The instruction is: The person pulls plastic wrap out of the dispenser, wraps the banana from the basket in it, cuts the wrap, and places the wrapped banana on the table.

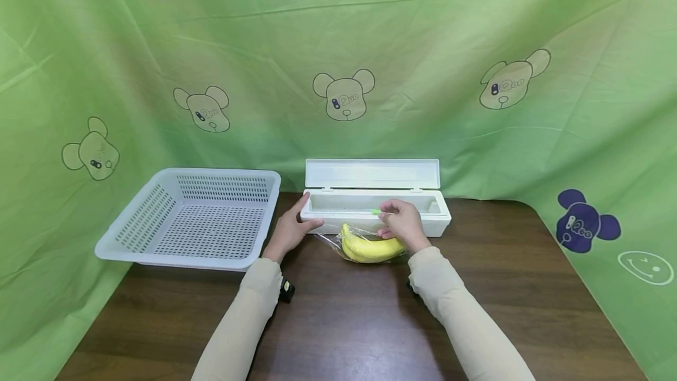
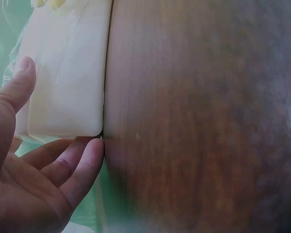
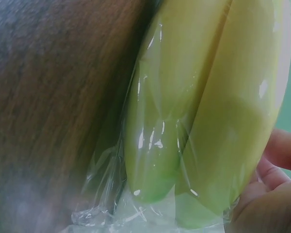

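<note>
A long white plastic-wrap dispenser box [image 1: 338, 223] lies with its lid [image 1: 372, 174] raised. At its left end my left hand [image 1: 290, 229] holds the corner, thumb along the front and fingers against the end face [image 2: 68, 97]. My right hand [image 1: 404, 222] pinches a small green slider cutter [image 1: 376, 211] on the front rim. Below that hand, a bunch of yellow bananas [image 1: 370, 250] lies on the table against the box front. Clear film [image 3: 157, 131] covers the bananas, crinkled and loose past their tips, and stretches left towards the left thumb.
A pale plastic basket [image 1: 211, 225] with slotted sides stands left of the box. The brown wooden table [image 1: 349, 322] extends to the front and right. A green curtain [image 1: 275, 34] with bear-head prints hangs close behind the box.
</note>
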Tool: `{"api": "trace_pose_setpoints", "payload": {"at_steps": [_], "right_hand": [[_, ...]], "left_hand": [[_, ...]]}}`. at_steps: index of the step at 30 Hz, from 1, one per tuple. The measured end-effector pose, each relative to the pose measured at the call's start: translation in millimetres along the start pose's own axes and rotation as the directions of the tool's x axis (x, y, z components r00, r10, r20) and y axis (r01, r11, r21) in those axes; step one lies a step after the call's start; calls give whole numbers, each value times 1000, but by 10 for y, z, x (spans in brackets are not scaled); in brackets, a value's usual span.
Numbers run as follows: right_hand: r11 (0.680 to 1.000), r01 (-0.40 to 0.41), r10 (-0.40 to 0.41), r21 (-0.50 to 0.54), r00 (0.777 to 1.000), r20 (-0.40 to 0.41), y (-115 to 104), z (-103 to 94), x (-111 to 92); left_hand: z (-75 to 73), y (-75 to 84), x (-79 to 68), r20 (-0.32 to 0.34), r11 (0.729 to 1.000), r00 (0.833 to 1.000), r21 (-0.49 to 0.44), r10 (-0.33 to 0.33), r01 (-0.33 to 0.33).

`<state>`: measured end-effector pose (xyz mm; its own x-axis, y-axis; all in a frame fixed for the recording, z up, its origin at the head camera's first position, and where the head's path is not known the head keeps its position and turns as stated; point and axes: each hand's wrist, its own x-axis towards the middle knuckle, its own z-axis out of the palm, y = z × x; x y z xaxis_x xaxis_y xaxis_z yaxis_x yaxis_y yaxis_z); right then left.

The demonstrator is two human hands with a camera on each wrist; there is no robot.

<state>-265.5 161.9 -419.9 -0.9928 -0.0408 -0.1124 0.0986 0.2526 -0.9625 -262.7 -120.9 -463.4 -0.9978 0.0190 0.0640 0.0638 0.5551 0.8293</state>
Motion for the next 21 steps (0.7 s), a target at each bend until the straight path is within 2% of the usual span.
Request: {"api": "trace_pose_setpoints", "payload": {"at_steps": [21], "right_hand": [[1000, -3, 3, -5, 1000, -4, 27, -113, -18]], "left_hand": [[-6, 9, -20, 10, 1000, 1000, 5, -2, 2]]}}
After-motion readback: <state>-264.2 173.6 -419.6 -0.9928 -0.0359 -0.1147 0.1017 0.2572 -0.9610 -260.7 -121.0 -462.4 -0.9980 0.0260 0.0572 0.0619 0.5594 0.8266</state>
